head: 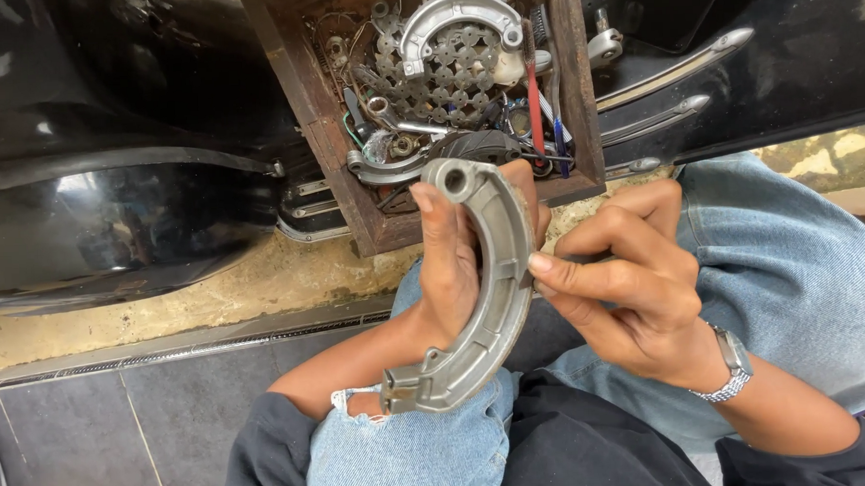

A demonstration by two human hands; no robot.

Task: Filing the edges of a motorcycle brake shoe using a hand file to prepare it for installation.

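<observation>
- Now: left hand (449,262) grips curved grey cast-metal brake shoe (482,289) over lap, below wooden parts box (338,150).
- Right hand (635,279) pinches shoe's outer edge w/ fingertips.
- Step, prob.: inspecting shoe; next needs turning it steadily.

Room w/ ref. to the wooden box (582,123): its inside is being crowded by metal parts, sprockets (446,75) and a red-handled tool (534,96), so little entry is being left. Below it, the approach is being blocked by both hands w/ the brake shoe (487,289). Its left side is being closed off by black bodywork (115,216); open floor tiles (94,437) are being left further down-left.
</observation>
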